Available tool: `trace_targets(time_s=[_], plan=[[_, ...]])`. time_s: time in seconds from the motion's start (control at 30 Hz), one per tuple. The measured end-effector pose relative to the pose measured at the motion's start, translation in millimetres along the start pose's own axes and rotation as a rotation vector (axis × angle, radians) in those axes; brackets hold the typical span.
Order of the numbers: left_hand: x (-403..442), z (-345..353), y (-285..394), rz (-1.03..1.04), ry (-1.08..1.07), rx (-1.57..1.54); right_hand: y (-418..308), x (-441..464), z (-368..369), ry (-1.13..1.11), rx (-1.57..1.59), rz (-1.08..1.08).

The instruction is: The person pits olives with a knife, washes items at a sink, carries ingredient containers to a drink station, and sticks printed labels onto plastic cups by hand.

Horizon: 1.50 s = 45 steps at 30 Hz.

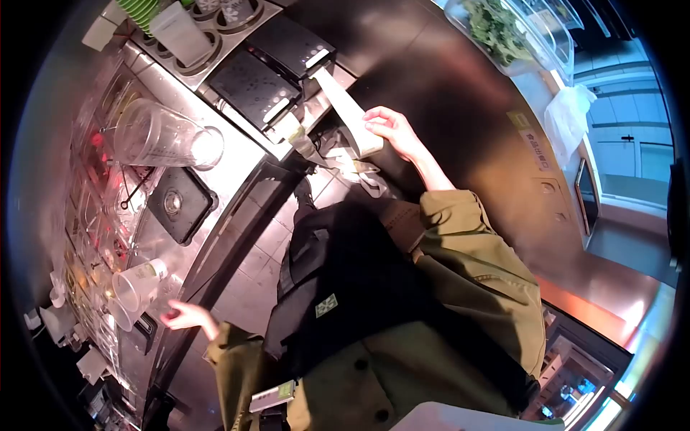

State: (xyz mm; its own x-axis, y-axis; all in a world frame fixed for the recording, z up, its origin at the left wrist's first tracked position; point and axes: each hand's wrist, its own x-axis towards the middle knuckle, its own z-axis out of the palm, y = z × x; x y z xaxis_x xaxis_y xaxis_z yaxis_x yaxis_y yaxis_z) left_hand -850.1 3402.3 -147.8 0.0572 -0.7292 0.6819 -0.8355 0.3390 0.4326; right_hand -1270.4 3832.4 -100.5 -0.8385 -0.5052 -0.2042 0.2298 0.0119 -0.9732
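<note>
My right hand (394, 133) pinches the edge of a long white paper strip (343, 108) between thumb and fingers. The strip runs up to one of two black label printers (291, 47) and curls at its lower end. My left hand (188, 317) is at the counter's edge, fingers loosely bent and apart, with nothing visible in it. Closest to it is a clear plastic cup (138, 285) with a small label on its side. Whether the fingertips touch the cup is unclear.
A clear pitcher (162, 136) lies toward the back of the steel counter, beside a black square tray-like device (183, 205). Stacked cups (180, 34) stand in a holder at the top. A container of green leaves (496, 32) is at upper right. Crumpled paper strips (366, 176) hang below the printers.
</note>
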Motion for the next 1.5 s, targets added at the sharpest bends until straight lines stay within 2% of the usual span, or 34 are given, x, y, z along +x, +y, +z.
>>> trace_targets(time_s=[0.03, 0.07, 0.1, 0.13, 0.17, 0.23, 0.33, 0.37, 0.4, 0.47, 0.53, 0.57, 0.63, 0.67, 0.73, 0.83, 0.9, 0.93, 1.03, 1.07, 1.17, 1.2, 1.23, 1.27, 1.3, 1.37, 1.4, 1.43, 1.5], plan=[[-29.8, -18.3, 51.1, -0.053, -0.151, -0.409, -17.3, -14.6, 7.5, -0.017, 0.058, -0.016], [-53.2, -44.7, 122.5, -0.054, -0.418, -0.511, -32.0, -25.3, 11.9, -0.032, 0.114, -0.034], [-72.9, -66.4, 184.6, 0.176, -0.664, -0.565, -43.3, -34.5, 14.4, -0.029, 0.124, -0.053], [-85.7, -73.2, 227.9, 0.148, -1.111, -0.772, -53.9, -41.0, 17.0, -0.032, 0.13, -0.076], [-100.1, -73.1, 271.2, 0.055, -1.396, -1.063, -64.9, -45.0, 19.0, -0.04, 0.137, -0.106], [-145.2, -63.1, 332.3, -0.09, -1.656, -1.472, -88.4, -51.4, 22.8, -0.017, -0.002, -0.131], [-158.7, -83.3, 388.8, -0.29, -2.013, -1.494, -118.3, -60.0, 28.8, -0.017, -0.05, -0.157], [-156.7, -81.8, 396.7, -0.275, -2.126, -1.501, -124.6, -61.6, 30.1, -0.029, -0.031, -0.201], [-145.2, -94.1, 406.2, -0.397, -2.149, -1.528, -127.7, -65.2, 29.8, -0.042, -0.008, -0.243], [-122.0, -118.9, 425.2, -0.653, -2.177, -1.576, -128.7, -77.8, 21.9, -0.023, -0.024, -0.187], [-122.6, -107.6, 422.5, -0.79, -2.174, -1.652, -131.2, -94.1, 22.0, 0.017, -0.109, -0.143], [-118.7, -106.4, 424.8, -0.806, -2.199, -1.632, -127.7, -101.9, 25.4, 0.012, -0.029, -0.188], [-112.4, -110.4, 430.0, -0.852, -2.249, -1.591, -128.9, -116.7, 30.0, 0.109, -0.089, -0.216], [-109.7, -116.6, 432.3, -0.888, -2.199, -1.577, -126.3, -119.5, 30.6, 0.145, -0.12, -0.289], [-110.0, -116.3, 435.4, -0.789, -2.256, -1.602, -133.0, -119.3, 28.1, 0.148, -0.426, -0.494], [-107.2, -112.6, 432.4, -0.848, -2.483, -1.766, -144.2, -116.3, 21.6, 0.186, -0.818, -0.703], [-97.7, -114.2, 434.3, -0.626, -2.581, -1.752, -151.8, -117.2, 19.7, 0.204, -0.975, -0.813], [-89.8, -116.3, 437.0, -0.363, -2.554, -1.651, -155.9, -117.7, 19.5, 0.201, -1.051, -0.914], [-93.9, -134.1, 450.6, -1.018, -2.57, -1.582, -162.9, -116.7, 19.2, 0.178, -1.234, -1.172], [-102.3, -119.7, 447.8, -1.035, -2.717, -1.747, -160.5, -114.6, 16.7, 0.163, -1.264, -1.229], [-109.4, -107.7, 440.9, -0.964, -2.661, -1.448, -161.6, -114.1, 14.8, 0.1, -1.324, -1.347], [-118.9, -105.5, 446.8, -1.142, -2.66, -1.441, -157.5, -114.5, 11.8, 0.068, -1.329, -1.351], [-118.8, -95.9, 446.2, -1.003, -2.673, -1.43, -162.4, -118.7, 19.5, 0.097, -1.227, -1.455], [-118.9, -86.0, 445.4, -0.866, -2.679, -1.416, -175.7, -129.0, 30.2, 0.083, -1.142, -1.465], [-116.0, -83.1, 434.2, -0.45, -2.655, -1.347, -192.1, -137.2, 38.4, 0.066, -1.061, -1.457], [-95.8, -85.1, 435.0, 0.174, -2.529, -1.187, -221.6, -113.5, 55.1, 0.301, -0.714, -1.435], [-82.4, -86.0, 440.2, 0.405, -2.43, -1.133, -225.4, -100.4, 71.6, 0.292, -0.293, -1.054], [-65.1, -83.5, 446.1, 0.533, -2.332, -1.13, -235.4, -79.2, 79.3, 0.254, -0.084, -0.757], [0.8, -82.1, 471.4, 0.829, -1.993, -1.1, -228.3, -18.1, 73.3, 0.148, -0.016, -0.608]])
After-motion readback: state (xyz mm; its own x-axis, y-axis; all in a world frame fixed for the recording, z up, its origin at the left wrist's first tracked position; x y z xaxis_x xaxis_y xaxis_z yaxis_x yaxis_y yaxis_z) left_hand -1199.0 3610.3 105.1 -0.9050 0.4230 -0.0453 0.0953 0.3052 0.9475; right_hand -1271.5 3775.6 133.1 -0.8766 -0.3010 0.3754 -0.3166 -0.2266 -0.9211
